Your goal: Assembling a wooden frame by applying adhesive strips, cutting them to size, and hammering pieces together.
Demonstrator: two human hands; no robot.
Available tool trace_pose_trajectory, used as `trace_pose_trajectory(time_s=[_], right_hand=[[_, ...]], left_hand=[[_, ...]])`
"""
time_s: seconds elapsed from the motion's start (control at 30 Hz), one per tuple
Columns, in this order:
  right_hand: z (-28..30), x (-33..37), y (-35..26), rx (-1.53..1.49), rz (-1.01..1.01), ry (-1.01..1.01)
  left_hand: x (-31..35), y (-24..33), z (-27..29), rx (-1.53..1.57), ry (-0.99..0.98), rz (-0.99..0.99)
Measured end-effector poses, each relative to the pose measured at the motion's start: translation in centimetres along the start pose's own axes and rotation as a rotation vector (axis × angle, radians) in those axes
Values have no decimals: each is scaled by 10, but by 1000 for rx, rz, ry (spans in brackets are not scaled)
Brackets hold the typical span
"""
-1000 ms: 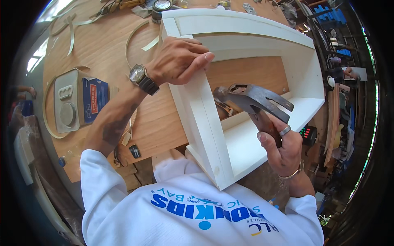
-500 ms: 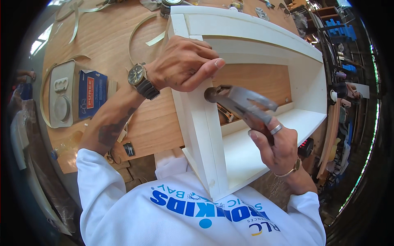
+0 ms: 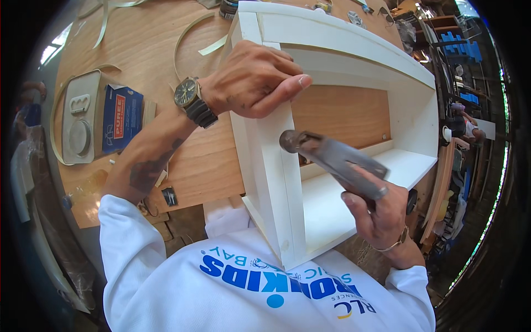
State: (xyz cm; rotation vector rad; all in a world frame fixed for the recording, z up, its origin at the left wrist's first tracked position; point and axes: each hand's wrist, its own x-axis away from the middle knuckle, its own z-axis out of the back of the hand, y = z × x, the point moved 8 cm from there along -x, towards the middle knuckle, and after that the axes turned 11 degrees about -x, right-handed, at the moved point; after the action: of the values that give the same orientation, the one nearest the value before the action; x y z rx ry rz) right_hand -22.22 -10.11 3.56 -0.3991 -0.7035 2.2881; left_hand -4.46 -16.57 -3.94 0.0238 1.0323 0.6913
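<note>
A white box-like wooden frame [image 3: 275,210] leans from the workbench toward my body. My left hand [image 3: 259,80] is closed over the edge of its left upright board, with the thumb stretched along it. In my right hand [image 3: 383,218] is a claw hammer [image 3: 337,161], slightly blurred. The round face of its head meets or nearly meets the inner edge of that board, just below my left hand. I cannot tell whether they touch. Any nail there is hidden.
Left on the wooden workbench [image 3: 213,177] stand a metal can [image 3: 80,138] and a blue box [image 3: 123,119]. Edging strips [image 3: 213,45] curl at the back, near a dark tin [image 3: 228,9]. A small black item [image 3: 169,196] lies near the front edge. Another person [image 3: 473,130] is far right.
The hammer head has shifted a little down along the board, and my right hand has dropped slightly with it. My left hand keeps its hold on the frame.
</note>
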Motion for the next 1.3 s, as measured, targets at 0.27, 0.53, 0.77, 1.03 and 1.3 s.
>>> trace_pose_trajectory(time_s=[0.27,0.53,0.77,1.03,1.3], right_hand=[[-1,11,-7,118,4,-141],[32,25,11,-104,-29,185],[21,-9,11,-56,1,58],[8,-32,10,-44,79,13],[3,-41,18,35,6,-24]], left_hand=[[-2,-2,3,43,-14,7],[-15,-8,17,46,22,-54],[-20,-11,8,-84,-204,-83],[-18,-19,12,5,-75,37],[-18,-20,12,14,-72,41]])
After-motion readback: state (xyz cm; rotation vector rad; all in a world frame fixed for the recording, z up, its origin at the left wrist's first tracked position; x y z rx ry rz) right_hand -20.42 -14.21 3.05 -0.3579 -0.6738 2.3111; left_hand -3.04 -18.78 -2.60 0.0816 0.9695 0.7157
